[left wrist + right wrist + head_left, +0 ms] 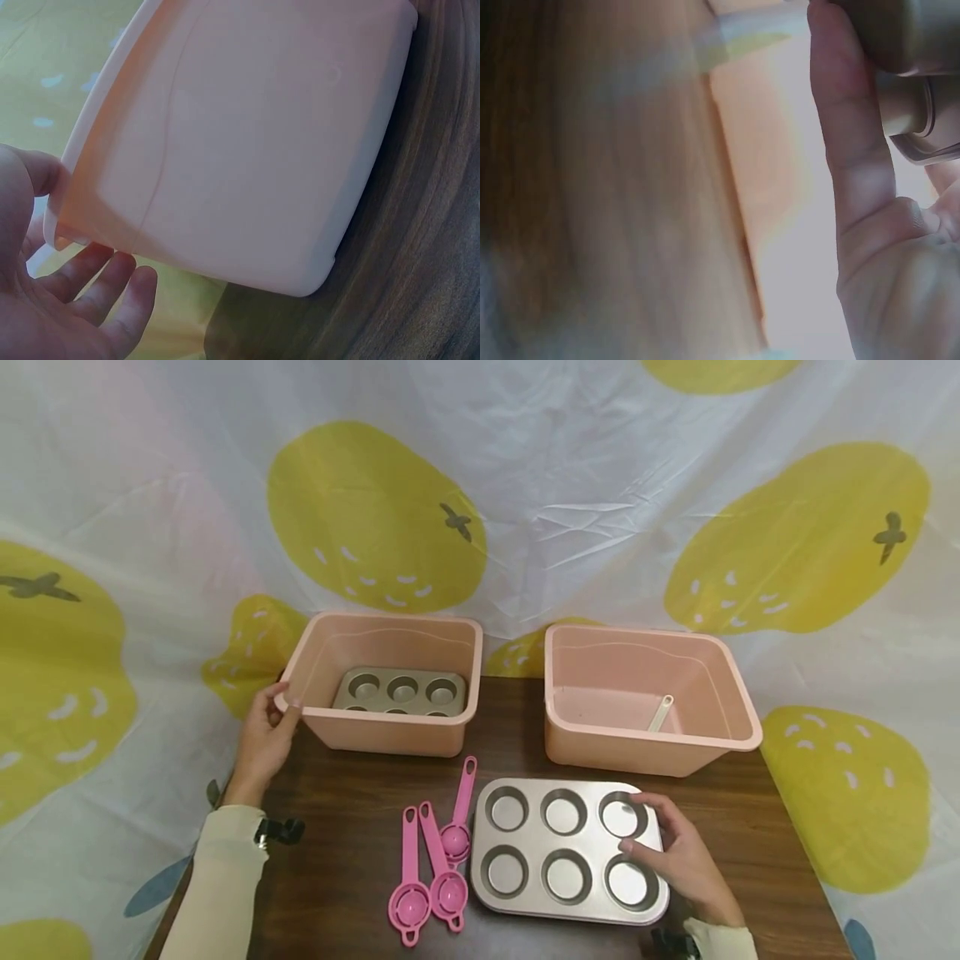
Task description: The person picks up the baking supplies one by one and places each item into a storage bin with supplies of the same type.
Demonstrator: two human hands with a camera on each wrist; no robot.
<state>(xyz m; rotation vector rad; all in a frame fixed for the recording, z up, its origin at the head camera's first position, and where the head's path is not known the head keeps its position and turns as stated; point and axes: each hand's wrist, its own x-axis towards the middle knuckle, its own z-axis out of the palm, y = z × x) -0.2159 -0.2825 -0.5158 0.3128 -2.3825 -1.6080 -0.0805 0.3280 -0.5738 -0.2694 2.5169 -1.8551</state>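
Note:
My left hand [267,735] grips the near left corner of the left pink plastic bin [382,735]; in the left wrist view the thumb lies on the rim and the fingers bend beneath it. Inside that bin lies a muffin tin [401,689], partly hidden by the front wall. With my right hand [686,852] I hold the right end of another muffin tin [534,852] at the front of the table. The thumb is on top; the right wrist view shows fingers against the cups' undersides. Several pink egg separators [411,906] lie left of this tin.
The right pink bin [615,747] stands at the back right with a pale, slim-handled utensil [661,713] inside, its kind unclear. Both bins and the separators rest on a dark wooden table [337,843]. A lemon-print cloth [570,485] hangs behind and along both sides.

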